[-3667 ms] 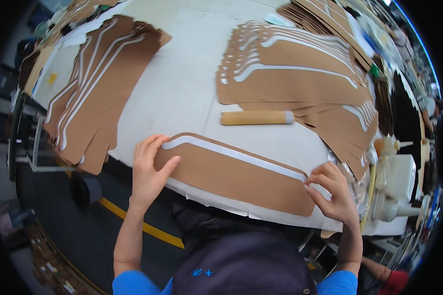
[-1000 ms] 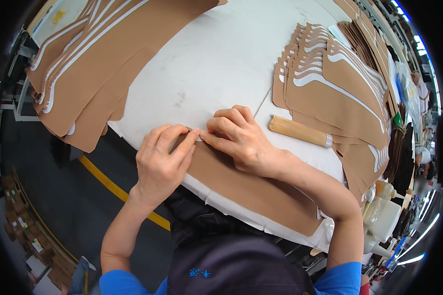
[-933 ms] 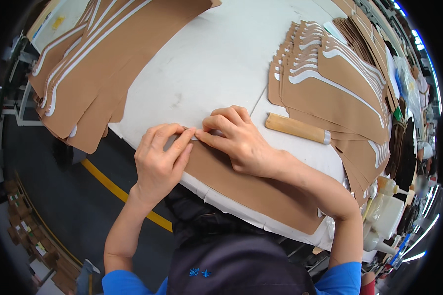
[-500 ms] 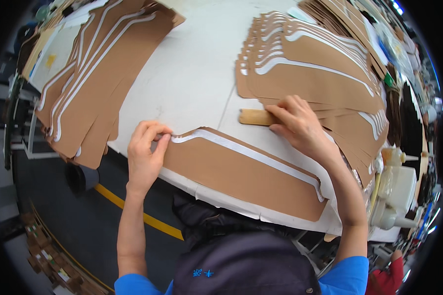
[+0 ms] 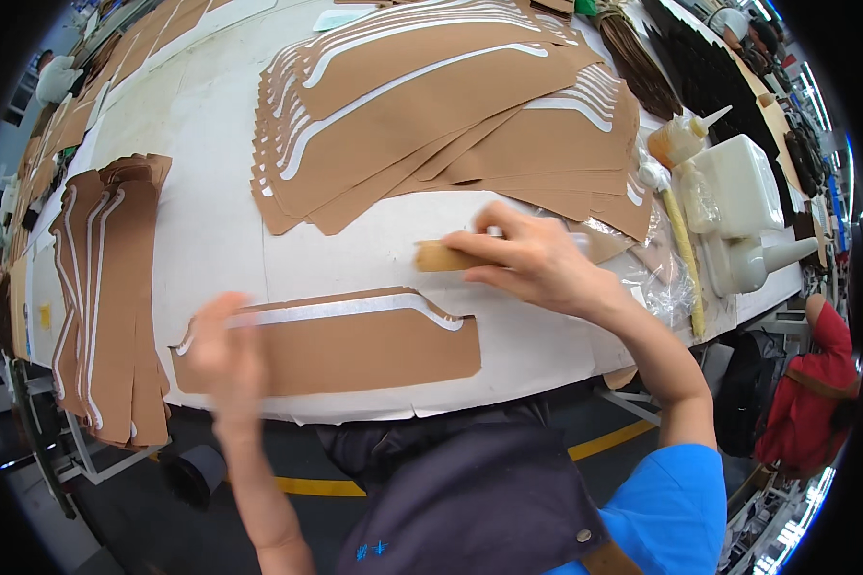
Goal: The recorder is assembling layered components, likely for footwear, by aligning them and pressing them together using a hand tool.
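Observation:
A long brown panel (image 5: 355, 356), which looks like leather or similar sheet, lies flat near the front edge of the table. A white strip (image 5: 340, 310) runs along its far edge and bends down at both ends. Over the panel's left end is my left hand (image 5: 228, 350), smeared by motion, so its fingers cannot be made out. My right hand (image 5: 537, 257) is closed round a flat wooden stick (image 5: 442, 257), held beyond the panel's right part and apart from it. The stick's blunt end points left.
Beyond the panel a fanned pile of similar brown pieces (image 5: 431, 144) covers the table. Another stack (image 5: 115, 287) hangs over the left edge. At the right stand white plastic bottles (image 5: 734, 187), a yellow-handled brush (image 5: 683, 254) and crumpled clear plastic (image 5: 666, 278). A person in red (image 5: 810, 402) is beyond.
The view has swung, so the piles and panel appear shifted. My left hand, pinching the panel's left end before, now blurs over it. The stick stays in my right hand.

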Tool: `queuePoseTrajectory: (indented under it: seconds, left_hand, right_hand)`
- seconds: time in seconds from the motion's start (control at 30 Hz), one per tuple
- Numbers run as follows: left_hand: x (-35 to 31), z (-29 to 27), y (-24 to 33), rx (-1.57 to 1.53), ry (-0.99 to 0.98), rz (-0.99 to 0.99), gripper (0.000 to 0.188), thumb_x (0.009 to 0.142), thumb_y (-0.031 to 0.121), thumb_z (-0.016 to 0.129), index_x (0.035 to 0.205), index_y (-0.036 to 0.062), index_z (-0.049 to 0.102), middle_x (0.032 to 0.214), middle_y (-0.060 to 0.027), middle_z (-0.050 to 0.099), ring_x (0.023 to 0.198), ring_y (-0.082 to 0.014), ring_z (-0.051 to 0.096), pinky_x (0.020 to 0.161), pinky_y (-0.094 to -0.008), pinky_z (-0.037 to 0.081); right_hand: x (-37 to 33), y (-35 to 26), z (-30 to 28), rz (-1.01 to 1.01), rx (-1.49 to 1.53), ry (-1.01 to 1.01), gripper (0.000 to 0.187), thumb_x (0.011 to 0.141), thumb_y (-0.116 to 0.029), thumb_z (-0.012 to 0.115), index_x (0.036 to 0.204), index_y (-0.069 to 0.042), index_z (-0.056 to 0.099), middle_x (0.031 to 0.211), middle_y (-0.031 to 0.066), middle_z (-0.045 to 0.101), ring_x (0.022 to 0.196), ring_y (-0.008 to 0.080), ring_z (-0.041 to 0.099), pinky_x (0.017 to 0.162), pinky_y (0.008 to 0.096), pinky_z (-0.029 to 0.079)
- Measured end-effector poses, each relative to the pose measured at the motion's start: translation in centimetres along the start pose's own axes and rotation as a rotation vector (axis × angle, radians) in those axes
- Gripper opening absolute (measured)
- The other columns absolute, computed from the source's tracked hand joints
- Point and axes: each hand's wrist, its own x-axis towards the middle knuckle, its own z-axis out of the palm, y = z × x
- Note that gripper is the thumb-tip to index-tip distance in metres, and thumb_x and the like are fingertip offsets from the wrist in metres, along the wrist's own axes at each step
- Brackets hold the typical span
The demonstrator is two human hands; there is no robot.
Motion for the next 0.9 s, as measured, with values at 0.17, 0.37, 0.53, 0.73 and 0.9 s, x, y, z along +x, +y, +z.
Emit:
queuePoseTrajectory:
  seconds: [0.17, 0.37, 0.53, 0.73, 0.9]
  left_hand:
    - [-2.4, 7.9, 10.2, -0.116, -0.174, 0.389, 0.031, 0.09, 0.007, 0.078, 0.12, 0.0034, 0.073, 0.125, -0.0116, 0.068, 0.12, -0.0329, 0.063, 0.102, -0.0445, 0.049]
    - [-3.5, 8.6, 10.7, -0.178, -0.198, 0.287, 0.033, 0.09, 0.01, 0.078, 0.121, 0.0038, 0.07, 0.129, -0.0109, 0.069, 0.125, -0.0332, 0.06, 0.105, -0.047, 0.047]
    - [-5.5, 7.9, 10.5, -0.211, -0.199, 0.25, 0.031, 0.089, 0.004, 0.079, 0.118, 0.0022, 0.069, 0.13, -0.0114, 0.07, 0.126, -0.0341, 0.062, 0.104, -0.0462, 0.051]
    - [-7.0, 7.8, 10.5, -0.268, -0.189, 0.241, 0.032, 0.088, 0.0, 0.078, 0.119, 0.0012, 0.071, 0.132, -0.0117, 0.071, 0.126, -0.0339, 0.065, 0.103, -0.0444, 0.055]
    - [-7.3, 8.5, 10.5, -0.231, -0.103, 0.26, 0.037, 0.087, 0.002, 0.08, 0.123, -0.0007, 0.073, 0.13, -0.0116, 0.071, 0.125, -0.0323, 0.065, 0.101, -0.0441, 0.054]
  right_hand:
    - [-5.4, 0.1, -2.4, 0.182, -0.023, -0.116, 0.037, 0.091, -0.014, 0.078, 0.127, -0.011, 0.07, 0.112, 0.0105, 0.063, 0.094, 0.0296, 0.068, 0.076, 0.0439, 0.057]
    - [-4.6, -0.8, 0.0, -0.145, -0.1, -0.095, 0.044, 0.081, -0.001, 0.066, 0.125, -0.001, 0.066, 0.122, 0.0097, 0.061, 0.101, 0.0278, 0.061, 0.087, 0.04, 0.053]
    - [-3.6, -1.3, 0.8, -0.308, -0.127, -0.14, 0.041, 0.081, -0.007, 0.067, 0.122, 0.001, 0.065, 0.123, 0.0099, 0.06, 0.101, 0.0245, 0.059, 0.085, 0.0361, 0.049]
    - [-3.8, -2.1, 1.0, -0.341, -0.092, -0.199, 0.038, 0.08, -0.011, 0.069, 0.116, 0.002, 0.067, 0.117, 0.0095, 0.06, 0.098, 0.0236, 0.058, 0.082, 0.0363, 0.048]
    - [-3.3, -2.9, 1.8, -0.309, -0.141, -0.167, 0.039, 0.079, -0.011, 0.071, 0.116, 0.001, 0.068, 0.117, 0.0092, 0.059, 0.096, 0.0234, 0.058, 0.08, 0.0357, 0.047]
